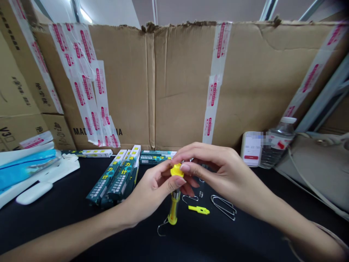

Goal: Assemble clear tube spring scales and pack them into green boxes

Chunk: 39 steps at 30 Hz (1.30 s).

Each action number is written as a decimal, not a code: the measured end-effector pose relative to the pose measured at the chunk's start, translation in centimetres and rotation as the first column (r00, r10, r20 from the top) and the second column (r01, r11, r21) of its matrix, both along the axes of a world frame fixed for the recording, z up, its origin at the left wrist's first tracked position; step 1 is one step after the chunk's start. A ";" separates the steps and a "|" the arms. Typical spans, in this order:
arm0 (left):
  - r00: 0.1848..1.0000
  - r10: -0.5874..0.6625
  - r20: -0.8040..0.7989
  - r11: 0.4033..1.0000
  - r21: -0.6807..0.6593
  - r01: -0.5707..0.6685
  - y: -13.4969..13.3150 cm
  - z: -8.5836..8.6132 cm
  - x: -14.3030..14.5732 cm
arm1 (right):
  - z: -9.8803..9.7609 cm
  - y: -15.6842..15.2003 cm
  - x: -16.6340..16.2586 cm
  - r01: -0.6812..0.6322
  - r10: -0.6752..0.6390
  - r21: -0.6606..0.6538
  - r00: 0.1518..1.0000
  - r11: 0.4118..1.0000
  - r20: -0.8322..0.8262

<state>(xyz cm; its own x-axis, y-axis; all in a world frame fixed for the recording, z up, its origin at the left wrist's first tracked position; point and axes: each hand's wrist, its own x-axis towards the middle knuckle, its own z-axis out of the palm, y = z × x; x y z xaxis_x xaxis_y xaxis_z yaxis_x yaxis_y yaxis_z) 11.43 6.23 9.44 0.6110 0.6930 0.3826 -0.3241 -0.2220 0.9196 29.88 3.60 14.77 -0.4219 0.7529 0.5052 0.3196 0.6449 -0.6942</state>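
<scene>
A spring scale (173, 207) with a clear tube and yellow ends hangs upright between my hands, a metal hook (161, 230) at its lower end. My left hand (155, 187) is closed round its upper part. The thumb and fingers of my right hand (215, 169) pinch the yellow cap (177, 170) at the top. My fingers hide part of the tube below the cap. Just right of the scale lie a flat yellow plastic piece (199, 210), a bent wire hook (191, 198), a small clear part (201, 194) and several long wire hooks (223, 206).
Dark green printed boxes (120, 178) lie on the black table (131, 243). At left are a blue plastic packet (29, 165) and a white rounded object (34, 193). A phone (251, 149), a water bottle (276, 145) and a beige bag (316, 167) stand right. Cardboard (180, 91) walls the back.
</scene>
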 end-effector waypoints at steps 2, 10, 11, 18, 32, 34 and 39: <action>1.000 -0.001 -0.006 1.000 0.006 0.002 -0.1 -0.1 0.1 | -0.1 -0.2 0.0 0.005 -0.005 -0.006 1.000 1.000 0.006; 1.000 0.027 -0.015 1.000 0.006 -0.027 0.0 -0.4 0.1 | 0.1 0.1 0.4 -0.078 0.069 -0.174 0.996 0.982 -0.057; 0.999 0.030 -0.016 1.000 0.005 -0.030 0.1 -0.3 0.0 | 0.2 0.1 0.4 -0.092 0.082 -0.177 0.995 0.980 -0.065; 0.998 0.042 -0.053 0.999 -0.010 -0.042 0.4 -2.3 0.1 | -0.5 0.3 0.1 -0.019 0.014 -0.135 0.999 0.991 -0.041; 0.990 0.108 -0.086 0.990 0.104 -0.099 1.4 2.8 -1.6 | 1.5 -1.0 0.5 0.215 -0.221 -0.170 0.975 0.962 -0.016; 0.986 0.127 -0.111 0.984 0.140 -0.112 0.9 3.3 -1.8 | 1.4 -1.1 0.7 0.246 -0.231 -0.200 0.968 0.948 0.094; 0.965 0.225 -0.136 0.959 0.208 -0.194 0.8 4.6 -2.5 | 0.4 -0.4 0.6 0.206 -0.002 -0.411 0.896 0.888 0.444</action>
